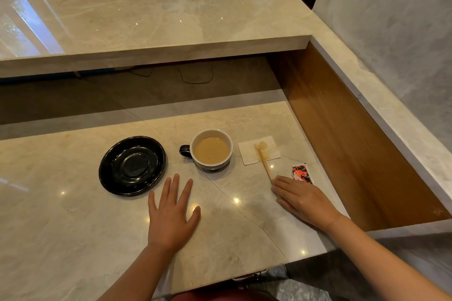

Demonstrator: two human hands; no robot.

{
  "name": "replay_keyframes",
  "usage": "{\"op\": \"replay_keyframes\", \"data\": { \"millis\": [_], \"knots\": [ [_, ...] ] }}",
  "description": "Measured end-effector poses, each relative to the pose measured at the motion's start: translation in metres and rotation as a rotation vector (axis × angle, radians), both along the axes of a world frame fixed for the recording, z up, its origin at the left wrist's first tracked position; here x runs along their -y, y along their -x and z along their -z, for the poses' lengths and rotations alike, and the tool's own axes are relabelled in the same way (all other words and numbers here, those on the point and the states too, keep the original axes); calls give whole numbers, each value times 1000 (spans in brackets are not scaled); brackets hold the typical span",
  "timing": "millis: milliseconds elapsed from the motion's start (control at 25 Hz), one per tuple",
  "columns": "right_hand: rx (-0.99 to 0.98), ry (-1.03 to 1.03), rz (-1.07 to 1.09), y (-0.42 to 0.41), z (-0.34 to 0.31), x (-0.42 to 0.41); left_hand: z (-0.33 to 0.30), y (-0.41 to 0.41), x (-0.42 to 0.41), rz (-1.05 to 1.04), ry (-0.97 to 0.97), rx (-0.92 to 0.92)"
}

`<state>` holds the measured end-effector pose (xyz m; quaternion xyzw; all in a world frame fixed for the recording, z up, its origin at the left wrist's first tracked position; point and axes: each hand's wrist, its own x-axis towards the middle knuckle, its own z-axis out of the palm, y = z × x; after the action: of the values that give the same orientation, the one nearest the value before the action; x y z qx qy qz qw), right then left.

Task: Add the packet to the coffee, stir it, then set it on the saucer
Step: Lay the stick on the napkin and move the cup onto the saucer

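A dark cup [211, 149] with a white inside holds milky coffee and stands on the marble counter, its handle pointing left. An empty black saucer [132, 165] lies to its left. Right of the cup, a wooden stir stick [264, 162] rests with its wet end on a stained white napkin [259, 149]. A red, black and white packet [302, 173] lies flat further right. My left hand [171, 215] lies flat on the counter, fingers spread, just in front of the saucer and cup. My right hand [302, 199] lies flat with its fingertips at the stick's near end, beside the packet.
A raised marble shelf [156, 14] runs across the back above a dark recess. A wooden side panel [342, 134] and a marble ledge [391, 115] close off the right side. The counter's front edge [220, 283] is near my body.
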<state>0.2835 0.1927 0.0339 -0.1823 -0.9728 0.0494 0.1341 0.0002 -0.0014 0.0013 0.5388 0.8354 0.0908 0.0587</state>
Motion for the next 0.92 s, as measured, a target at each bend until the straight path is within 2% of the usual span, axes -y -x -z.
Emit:
{"op": "replay_keyframes", "data": {
  "millis": [320, 680, 800, 920],
  "knots": [
    [33, 107, 72, 4, -5, 9, -1, 0, 0, -2, -6, 5],
    [-312, 17, 138, 72, -46, 7, 0, 0, 0, 0, -18, 13],
    [-205, 97, 173, 112, -72, 4, 0, 0, 1, 1, -19, 21],
    [90, 285, 219, 152, -88, 4, -1, 0, 0, -4, -18, 27]
  ]
}}
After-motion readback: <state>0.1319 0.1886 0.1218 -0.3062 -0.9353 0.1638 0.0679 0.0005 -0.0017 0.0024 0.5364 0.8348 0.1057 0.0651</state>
